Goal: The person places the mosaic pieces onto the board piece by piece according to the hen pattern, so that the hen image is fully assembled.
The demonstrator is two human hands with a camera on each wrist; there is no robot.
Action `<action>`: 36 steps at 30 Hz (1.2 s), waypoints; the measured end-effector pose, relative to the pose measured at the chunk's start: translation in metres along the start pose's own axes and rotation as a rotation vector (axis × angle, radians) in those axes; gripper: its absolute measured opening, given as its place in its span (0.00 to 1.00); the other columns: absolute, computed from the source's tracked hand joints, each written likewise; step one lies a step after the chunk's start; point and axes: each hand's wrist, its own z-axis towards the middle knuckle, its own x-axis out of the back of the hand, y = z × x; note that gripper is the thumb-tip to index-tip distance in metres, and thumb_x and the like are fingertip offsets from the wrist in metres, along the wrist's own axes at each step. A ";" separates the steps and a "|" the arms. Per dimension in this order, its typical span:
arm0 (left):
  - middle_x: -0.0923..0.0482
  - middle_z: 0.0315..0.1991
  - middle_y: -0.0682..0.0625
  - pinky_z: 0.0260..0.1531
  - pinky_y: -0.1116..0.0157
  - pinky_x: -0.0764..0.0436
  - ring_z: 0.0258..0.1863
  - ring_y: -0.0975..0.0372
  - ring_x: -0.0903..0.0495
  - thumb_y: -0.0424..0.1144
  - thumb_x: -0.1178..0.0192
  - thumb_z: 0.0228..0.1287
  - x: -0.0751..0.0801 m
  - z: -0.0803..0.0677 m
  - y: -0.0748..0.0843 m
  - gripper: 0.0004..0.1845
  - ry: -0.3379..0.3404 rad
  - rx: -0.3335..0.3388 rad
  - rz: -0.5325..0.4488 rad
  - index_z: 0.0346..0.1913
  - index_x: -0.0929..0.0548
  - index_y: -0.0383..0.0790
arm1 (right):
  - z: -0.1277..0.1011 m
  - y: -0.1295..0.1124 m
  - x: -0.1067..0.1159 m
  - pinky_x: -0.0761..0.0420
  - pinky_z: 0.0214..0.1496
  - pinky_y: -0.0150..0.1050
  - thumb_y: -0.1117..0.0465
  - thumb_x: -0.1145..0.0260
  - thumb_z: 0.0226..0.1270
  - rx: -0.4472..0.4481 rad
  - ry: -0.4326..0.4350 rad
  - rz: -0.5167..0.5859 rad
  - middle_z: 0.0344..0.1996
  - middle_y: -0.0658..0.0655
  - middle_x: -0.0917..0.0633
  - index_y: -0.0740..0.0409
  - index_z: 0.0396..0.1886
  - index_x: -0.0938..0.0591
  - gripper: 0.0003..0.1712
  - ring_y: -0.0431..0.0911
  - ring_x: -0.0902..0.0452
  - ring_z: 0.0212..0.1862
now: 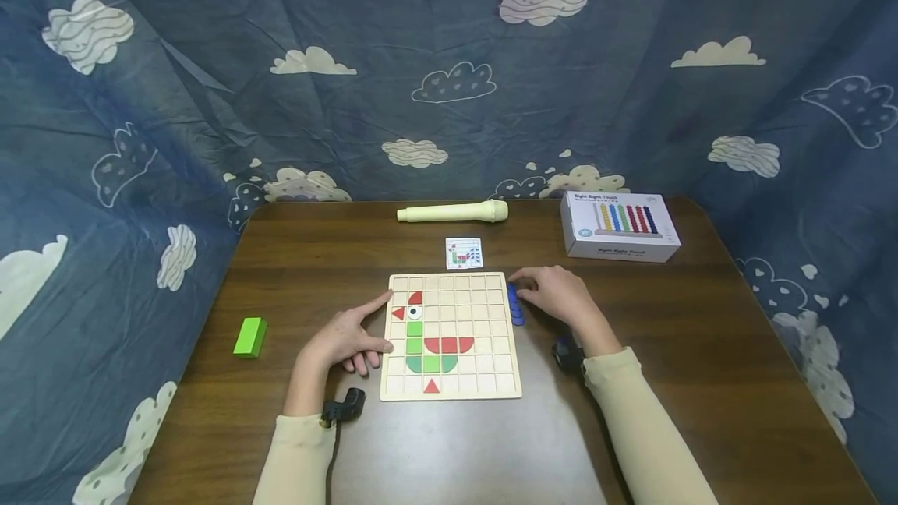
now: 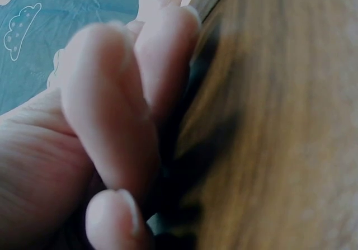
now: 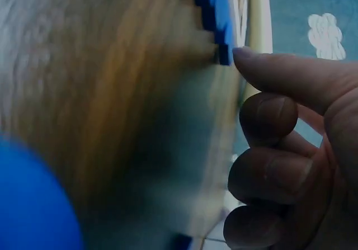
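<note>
A square wooden grid board lies on the table with flat red and green pieces and an eye tile forming a bird-like figure. My left hand rests at its left edge, thumb and index finger spread apart along the rim. Those fingers appear close up in the left wrist view. Beside the board's right edge stands a row of overlapping blue pieces. My right hand is at the far end of that row, its fingers loosely bent. In the right wrist view one fingertip meets the blue pieces.
Beyond the board lies a small picture card showing a similar figure. A cream microphone-shaped object lies near the back edge. A white box picturing colored beads stands back right, and a green block at left.
</note>
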 end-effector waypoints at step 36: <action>0.13 0.22 0.42 0.14 0.67 0.22 0.13 0.59 0.17 0.46 0.21 0.61 -0.001 0.000 -0.001 0.53 0.001 0.003 -0.004 0.82 0.42 0.78 | -0.036 0.027 -0.008 0.31 0.28 0.38 0.48 0.24 0.70 -0.096 0.050 0.024 0.26 0.47 0.14 0.45 0.58 0.10 0.19 0.44 0.26 0.28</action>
